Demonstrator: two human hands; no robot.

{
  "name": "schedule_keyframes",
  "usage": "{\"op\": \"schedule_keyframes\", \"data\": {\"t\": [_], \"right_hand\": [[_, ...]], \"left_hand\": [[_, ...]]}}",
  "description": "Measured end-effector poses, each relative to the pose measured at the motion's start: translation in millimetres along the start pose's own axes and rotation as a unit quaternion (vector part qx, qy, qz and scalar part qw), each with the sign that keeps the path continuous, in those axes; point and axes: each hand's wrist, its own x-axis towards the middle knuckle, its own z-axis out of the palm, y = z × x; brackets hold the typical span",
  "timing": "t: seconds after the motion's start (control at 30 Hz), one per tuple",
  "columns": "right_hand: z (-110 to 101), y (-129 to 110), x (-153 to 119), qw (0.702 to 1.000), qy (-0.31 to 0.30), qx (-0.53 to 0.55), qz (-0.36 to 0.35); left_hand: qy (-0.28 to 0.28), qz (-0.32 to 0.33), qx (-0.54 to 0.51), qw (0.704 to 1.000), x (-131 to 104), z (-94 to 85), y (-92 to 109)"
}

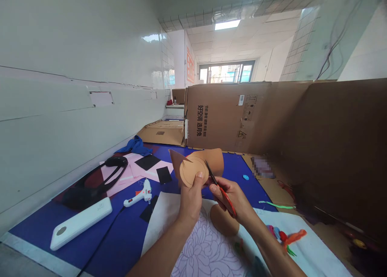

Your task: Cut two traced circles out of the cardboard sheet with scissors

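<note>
My left hand (pixel 192 196) is closed on a tan sheet (pixel 193 171) that looks like felt or thin card, with the thumb pressed on its face. A round shape shows at its front, and a curled flap of the same sheet (pixel 213 158) stands up behind. In my right hand (pixel 228 192) are red-handled scissors (pixel 225 198), their dark blades pointing up at the right edge of the round shape. Below the hands, a tan oval piece (pixel 224 220) lies on white paper (pixel 199 249) printed with flower outlines.
On the blue mat (pixel 121 224) to the left lie a white glue gun (pixel 139 193) with its cord, a long white device (pixel 81 222), black squares (pixel 164 175), pink sheets (pixel 116 178) and a black strap (pixel 115 162). Coloured pieces (pixel 294 237) lie right. Cardboard (pixel 223 116) stands behind.
</note>
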Motion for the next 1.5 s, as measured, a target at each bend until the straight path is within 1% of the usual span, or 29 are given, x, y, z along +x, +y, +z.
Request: {"op": "schedule_keyframes", "data": {"t": [0.1, 0.33, 0.57, 0.87, 0.97, 1.1, 1.3, 1.5], "right_hand": [[0.4, -2.0, 0.4, 1.0, -0.001, -0.002, -0.007], [0.7, -4.3, -0.6, 1.0, 0.003, -0.006, -0.007], [-1.4, 3.6, -0.7, 1.0, 0.0, 0.0, -0.01], [1.7, -1.9, -2.0, 1.0, -0.002, 0.023, 0.003], [0.8, -0.2, -1.4, 1.0, 0.001, 0.018, 0.007], [-1.0, 4.2, -0.9, 1.0, 0.002, 0.015, 0.008], [-1.3, 4.1, -0.8, 1.0, -0.003, 0.019, 0.011], [-2.1, -0.2, -0.1, 1.0, -0.002, 0.004, 0.003]], "left_hand": [[-0.001, -0.004, -0.002, 1.0, -0.1, 0.1, 0.1], [-0.001, -0.04, -0.011, 0.999, -3.2, 4.1, 6.8], [0.006, -0.037, -0.005, 0.999, -4.5, 5.7, 8.7], [-0.002, -0.025, 0.011, 1.0, -4.7, 3.3, 3.3], [0.007, -0.025, 0.004, 1.0, -4.2, 4.2, 3.3], [0.003, -0.029, 0.004, 1.0, -3.4, 4.9, 3.9], [0.006, -0.021, 0.023, 1.0, -2.2, 1.2, 0.1], [-0.015, -0.025, 0.044, 0.999, -4.2, -0.3, 2.5]]}}
